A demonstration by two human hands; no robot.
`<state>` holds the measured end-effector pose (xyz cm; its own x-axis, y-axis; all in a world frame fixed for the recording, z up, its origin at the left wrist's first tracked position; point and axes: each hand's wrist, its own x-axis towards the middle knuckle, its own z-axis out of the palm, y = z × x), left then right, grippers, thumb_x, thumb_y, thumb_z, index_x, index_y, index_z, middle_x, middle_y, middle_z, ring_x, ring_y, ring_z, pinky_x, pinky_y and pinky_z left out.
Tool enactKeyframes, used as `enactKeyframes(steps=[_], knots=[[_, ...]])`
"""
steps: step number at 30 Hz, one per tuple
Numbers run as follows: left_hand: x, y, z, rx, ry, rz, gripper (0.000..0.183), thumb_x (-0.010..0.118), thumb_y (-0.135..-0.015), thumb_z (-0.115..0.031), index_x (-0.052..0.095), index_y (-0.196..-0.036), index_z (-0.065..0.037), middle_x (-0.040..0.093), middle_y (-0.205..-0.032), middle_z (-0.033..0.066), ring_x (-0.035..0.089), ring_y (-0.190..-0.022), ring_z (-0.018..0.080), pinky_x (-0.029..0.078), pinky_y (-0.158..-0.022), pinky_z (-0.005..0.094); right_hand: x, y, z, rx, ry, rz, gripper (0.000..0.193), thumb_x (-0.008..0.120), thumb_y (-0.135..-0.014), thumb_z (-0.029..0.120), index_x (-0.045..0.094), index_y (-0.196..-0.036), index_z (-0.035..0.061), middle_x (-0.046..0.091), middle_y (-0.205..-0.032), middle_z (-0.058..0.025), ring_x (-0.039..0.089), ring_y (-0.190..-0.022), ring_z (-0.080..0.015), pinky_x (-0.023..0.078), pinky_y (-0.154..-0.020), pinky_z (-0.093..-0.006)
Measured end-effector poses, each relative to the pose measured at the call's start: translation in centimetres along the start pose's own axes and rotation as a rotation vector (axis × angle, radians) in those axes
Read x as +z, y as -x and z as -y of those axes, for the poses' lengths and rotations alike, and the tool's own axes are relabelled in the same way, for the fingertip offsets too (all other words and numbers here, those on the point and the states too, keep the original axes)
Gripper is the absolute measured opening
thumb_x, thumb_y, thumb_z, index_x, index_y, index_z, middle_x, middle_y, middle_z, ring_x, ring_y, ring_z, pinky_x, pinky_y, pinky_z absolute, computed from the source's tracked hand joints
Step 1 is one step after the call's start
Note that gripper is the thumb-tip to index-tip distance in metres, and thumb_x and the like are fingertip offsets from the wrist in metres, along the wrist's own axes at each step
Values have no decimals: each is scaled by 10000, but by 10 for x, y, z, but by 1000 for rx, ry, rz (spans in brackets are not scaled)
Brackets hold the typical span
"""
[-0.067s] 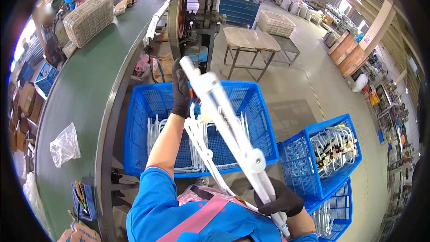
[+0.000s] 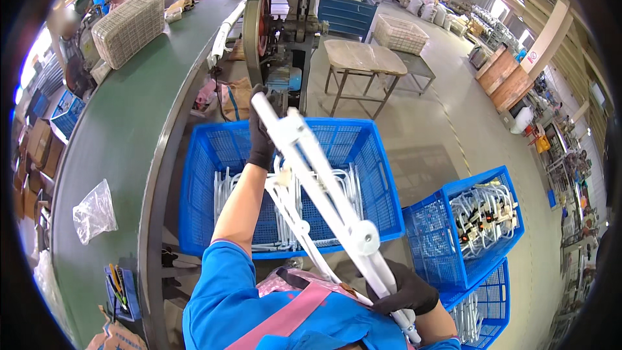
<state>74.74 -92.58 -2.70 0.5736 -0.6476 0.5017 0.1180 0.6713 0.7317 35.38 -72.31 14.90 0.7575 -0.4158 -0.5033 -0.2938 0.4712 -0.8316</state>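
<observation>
A white metal tube frame (image 2: pixel 327 191) with jointed, folded legs slants across in front of me, from upper left to lower right. My left hand (image 2: pixel 260 135), in a dark glove, is closed about its far upper end, its fingers partly hidden behind the tube. Near my body my right hand (image 2: pixel 409 290), also dark-gloved, wraps round the lower tubes. Beneath the frame stands a large blue plastic crate (image 2: pixel 387 185) with several white bent tubes (image 2: pixel 223 188) lying in it.
Left of me runs a green-topped conveyor (image 2: pixel 123 149) bearing a clear plastic bag (image 2: pixel 95 212) and a blue tool tray (image 2: pixel 123 291). A machine (image 2: pixel 285 32) stands ahead. At right, a blue crate of metal parts (image 2: pixel 427 246) rests on another blue crate (image 2: pixel 499 311). A table (image 2: pixel 363 58) stands beyond.
The frame's upper end has shifted slightly left and down, and its middle joint a little left. Both hands keep their hold.
</observation>
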Motion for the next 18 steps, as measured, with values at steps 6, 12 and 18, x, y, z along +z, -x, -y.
enactKeyframes(steps=[6, 12, 18], knots=[[-29, 0, 28, 160, -591, 88, 444, 547, -899, -142, 446, -1305, 8, 515, -1275, 146, 491, -1176, 244, 371, -1027, 342, -6, -32, 19, 67, 153, 17, 904, 787, -608, 176, 372, -1391, -3, 549, -1262, -130, 520, -1133, -205, 377, -990, -334], [-30, 20, 20, -210, -87, -70, 423, 425, -1006, -334, 502, -1252, 1, 582, -1139, 80, 542, -1033, 166, 431, -912, 299, -29, -36, 8, -36, 88, -15, 884, 812, -557, 127, 431, -1341, -19, 597, -1164, -110, 561, -1044, -192, 426, -916, -331], [-4, 21, -13, 40, -218, -86, 379, 430, -1007, -251, 469, -1271, 19, 580, -1132, 104, 529, -1005, 147, 420, -877, 262, -48, -48, 19, -129, 6, 102, 729, 770, -542, 6, 469, -1202, -64, 622, -717, -59, 608, -616, -147, 471, -589, -276]])
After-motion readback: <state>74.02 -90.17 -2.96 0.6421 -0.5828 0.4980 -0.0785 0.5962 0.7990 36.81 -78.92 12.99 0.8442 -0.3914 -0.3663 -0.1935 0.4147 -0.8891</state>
